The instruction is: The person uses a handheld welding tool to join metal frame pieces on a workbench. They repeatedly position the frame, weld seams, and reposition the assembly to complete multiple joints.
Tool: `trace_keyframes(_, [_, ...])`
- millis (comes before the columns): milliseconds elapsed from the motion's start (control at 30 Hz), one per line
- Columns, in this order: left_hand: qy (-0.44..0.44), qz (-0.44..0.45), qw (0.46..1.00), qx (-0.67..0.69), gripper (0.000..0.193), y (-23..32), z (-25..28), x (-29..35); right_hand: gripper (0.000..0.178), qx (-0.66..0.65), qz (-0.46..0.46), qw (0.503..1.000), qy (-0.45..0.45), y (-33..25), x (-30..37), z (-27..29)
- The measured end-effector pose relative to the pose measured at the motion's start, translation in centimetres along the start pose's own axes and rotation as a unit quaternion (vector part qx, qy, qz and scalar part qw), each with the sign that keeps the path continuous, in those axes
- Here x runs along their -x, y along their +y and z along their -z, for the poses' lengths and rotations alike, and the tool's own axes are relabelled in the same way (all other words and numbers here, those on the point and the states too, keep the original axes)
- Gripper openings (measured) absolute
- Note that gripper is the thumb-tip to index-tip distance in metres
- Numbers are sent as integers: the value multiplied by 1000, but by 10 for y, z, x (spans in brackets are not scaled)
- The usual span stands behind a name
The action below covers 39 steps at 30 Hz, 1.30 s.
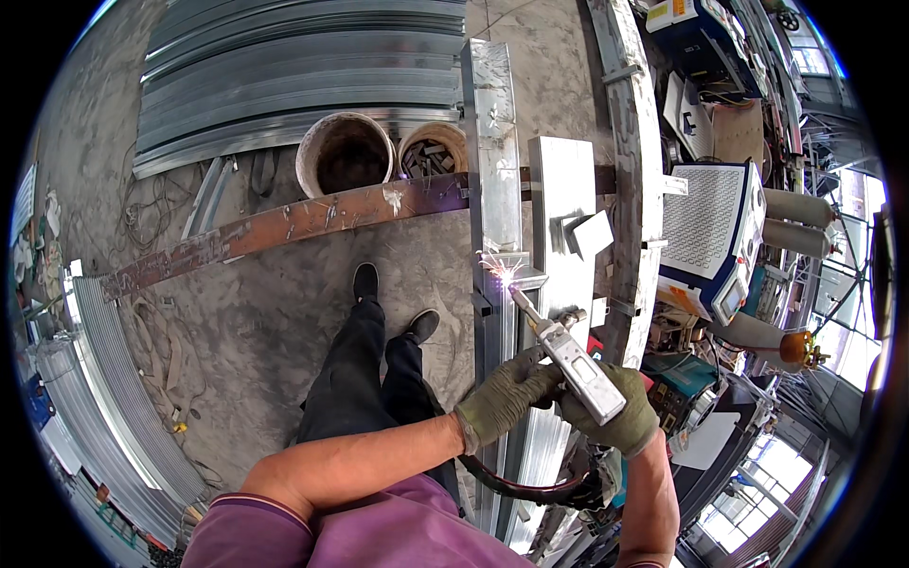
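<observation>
Across the rough concrete workshop floor [241,355], far left, lies one stack of ribbed metal profiles [303,80]; one rusty beam [312,230] crosses nearer. Two squared, shiny steel lengths [492,161] run side by side, right of two round buckets [346,121]. One metal torch [578,366] sparks at the left length, gripped by the person's gloved left hand [504,399] and right hand [625,417].

The left of two side-by-side fisheye cameras, worn on the head, looked steeply down past a purple shirt [417,521], with the left hand [507,396] and right hand [625,409] close below, dark shoes [365,280] farther off, and its bending rim sweeping in windows [755,494] at right.
</observation>
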<state>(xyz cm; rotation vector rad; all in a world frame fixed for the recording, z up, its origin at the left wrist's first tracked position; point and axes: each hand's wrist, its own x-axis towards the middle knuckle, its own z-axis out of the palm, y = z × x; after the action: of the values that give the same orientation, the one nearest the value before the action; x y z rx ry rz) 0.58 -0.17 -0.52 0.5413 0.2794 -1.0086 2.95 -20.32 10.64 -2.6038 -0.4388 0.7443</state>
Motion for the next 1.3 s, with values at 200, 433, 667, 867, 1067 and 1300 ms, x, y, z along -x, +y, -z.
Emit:
trace_keyframes(200, [-5,5,1000,5,44,0,1,-2,30,15,-10,1000,-4,-3,-2,3])
trace_keyframes(433, [-5,7,1000,19,47,-4,2,-2,30,5,-13,1000,-3,-2,-1,2])
trace_keyframes(667, [-10,1,1000,1,47,-3,0,0,30,0,-21,1000,-3,3,4,-2])
trace_keyframes(867, [-7,1,1000,9,45,-6,0,-2,30,-17,-23,1000,5,3,5,0])
trace_keyframes(1067, [-18,13,1000,-15,46,-1,-2,0,31,-15,-21,1000,-6,4,7,0])
trace_keyframes(1300, [-11,2,1000,12,47,-10,-1,-1,31,3,-8,1000,-1,3,6,1])
